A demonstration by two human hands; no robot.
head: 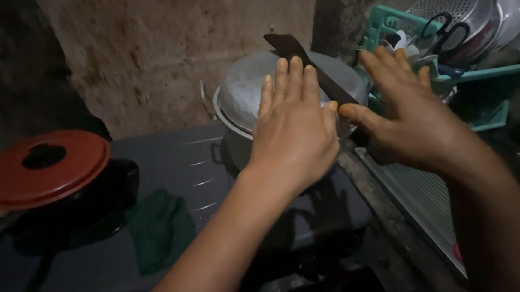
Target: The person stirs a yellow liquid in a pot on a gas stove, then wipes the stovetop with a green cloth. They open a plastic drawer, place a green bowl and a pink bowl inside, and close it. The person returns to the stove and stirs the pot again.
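Observation:
A dark knife (pixel 303 59) slants up over a large metal pot (pixel 236 147) with a domed grey lid (pixel 244 87). My left hand (pixel 292 132) is flat, fingers straight and together, covering the lower part of the blade. My right hand (pixel 408 116) is just right of it with fingers spread. Its thumb presses on the blade near the handle, and the handle end is tucked under the palm. How far the left palm touches the blade is hidden.
A red lid (pixel 42 168) sits on a black pot at the left. A green cloth (pixel 157 227) lies on the grey stove top (pixel 177 163). At the right stand a teal rack (pixel 479 96) with scissors (pixel 448 32), a metal colander (pixel 462 7) and a ribbed draining board (pixel 419 196).

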